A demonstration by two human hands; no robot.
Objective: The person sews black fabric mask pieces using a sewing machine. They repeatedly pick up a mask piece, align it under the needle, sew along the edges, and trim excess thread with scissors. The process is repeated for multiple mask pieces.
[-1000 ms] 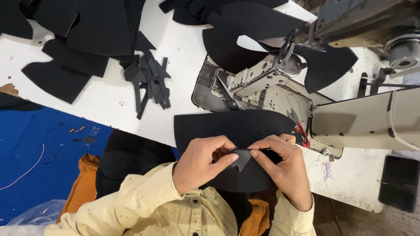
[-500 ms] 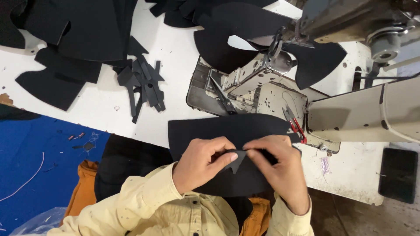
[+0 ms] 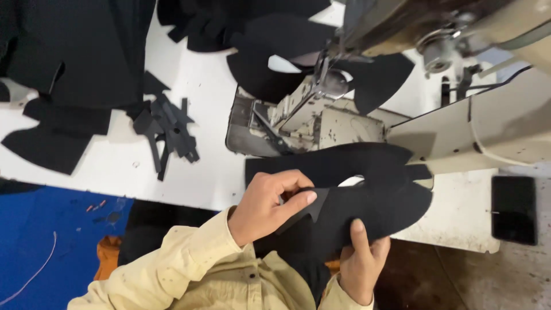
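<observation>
The white worktable (image 3: 195,172) carries a sewing machine (image 3: 356,115) at right. Black cut fabric pieces (image 3: 86,63) lie stacked at far left, with a cluster of small black strips (image 3: 169,129) near centre. A black rectangular object (image 3: 513,209) lies at the near right edge.

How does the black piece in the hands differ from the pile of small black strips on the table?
The black piece is one large, curved sheet with a cutout; the strips are many small, narrow scraps. The piece is held up by the left hand and right hand; the strips lie loose and crossed on the white table. Both look like the same matte black material.
</observation>
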